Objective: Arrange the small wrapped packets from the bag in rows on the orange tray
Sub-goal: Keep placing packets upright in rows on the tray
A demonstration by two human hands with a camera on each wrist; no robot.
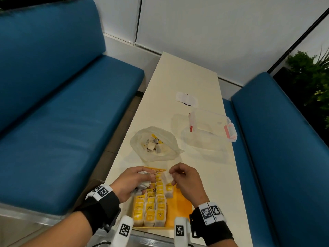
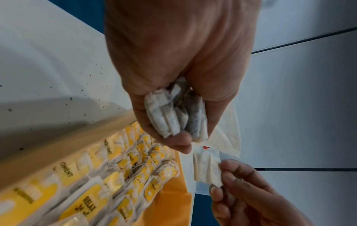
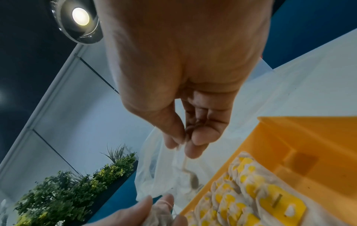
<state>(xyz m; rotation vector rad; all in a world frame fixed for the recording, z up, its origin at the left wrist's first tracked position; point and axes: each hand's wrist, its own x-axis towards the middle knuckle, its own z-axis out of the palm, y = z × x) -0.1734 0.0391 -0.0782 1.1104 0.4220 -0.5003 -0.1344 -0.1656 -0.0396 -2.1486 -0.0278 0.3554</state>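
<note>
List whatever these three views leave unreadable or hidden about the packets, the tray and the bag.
- Bunch of packets in the left hand: number unclear, fingers cover them.
- Orange tray: near edge hidden by the wrist cameras in the head view.
- Bag: contents too small to count.
- Packet labels: mostly blurred in the left wrist view.
</note>
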